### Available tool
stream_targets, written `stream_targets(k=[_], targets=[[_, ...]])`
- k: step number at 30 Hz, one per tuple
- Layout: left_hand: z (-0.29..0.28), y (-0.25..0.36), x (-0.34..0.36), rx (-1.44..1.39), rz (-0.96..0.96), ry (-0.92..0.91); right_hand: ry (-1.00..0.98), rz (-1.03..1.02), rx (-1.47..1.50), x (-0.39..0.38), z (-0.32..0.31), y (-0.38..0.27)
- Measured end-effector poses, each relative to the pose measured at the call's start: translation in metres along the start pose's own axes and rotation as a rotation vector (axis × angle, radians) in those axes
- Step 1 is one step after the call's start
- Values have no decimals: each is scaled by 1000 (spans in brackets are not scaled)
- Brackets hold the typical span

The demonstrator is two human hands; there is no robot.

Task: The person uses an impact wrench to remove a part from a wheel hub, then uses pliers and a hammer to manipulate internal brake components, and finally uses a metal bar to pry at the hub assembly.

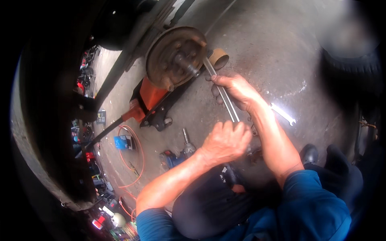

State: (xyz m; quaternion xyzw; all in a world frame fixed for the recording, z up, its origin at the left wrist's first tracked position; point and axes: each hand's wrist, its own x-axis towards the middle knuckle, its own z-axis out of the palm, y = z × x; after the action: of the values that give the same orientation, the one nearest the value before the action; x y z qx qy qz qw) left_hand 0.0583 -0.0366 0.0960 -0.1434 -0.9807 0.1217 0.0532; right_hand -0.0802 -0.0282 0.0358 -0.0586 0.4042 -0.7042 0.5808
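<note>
My left hand [226,141] is closed around the near end of a long metal bar [222,93]. My right hand [235,90] grips the same bar further up, fingers wrapped over it. The bar's far end meets the rusty brake drum hub [171,56] of a raised vehicle, beside the protruding axle stub [187,65]. Both forearms come in from below, with blue sleeves at the elbows.
An orange floor jack [150,98] stands under the hub, its long handle reaching left. A flat wrench [283,114] lies on the concrete to the right. A blue impact wrench [177,154] and an orange hose [134,160] lie at lower left. A tyre [350,68] sits at right.
</note>
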Motion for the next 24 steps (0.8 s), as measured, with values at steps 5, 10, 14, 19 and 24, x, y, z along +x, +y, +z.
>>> stream_targets(k=[5, 10, 14, 19, 24], targets=[[2, 3, -49, -74, -170, 105, 247, -109, -220, 11, 40, 32], [-28, -8, -110, -87, -302, 157, 443, -203, -270, 25, 93, 95], [-65, -15, -146, -153, -433, 55, 93, -35, 129, -12, 126, 69], [-76, 0, -143, -617, -729, 32, 37, -27, 250, -13, 129, 73], [-68, 6, -141, -1201, -1425, 98, 391, -126, 101, 11, 131, 91]])
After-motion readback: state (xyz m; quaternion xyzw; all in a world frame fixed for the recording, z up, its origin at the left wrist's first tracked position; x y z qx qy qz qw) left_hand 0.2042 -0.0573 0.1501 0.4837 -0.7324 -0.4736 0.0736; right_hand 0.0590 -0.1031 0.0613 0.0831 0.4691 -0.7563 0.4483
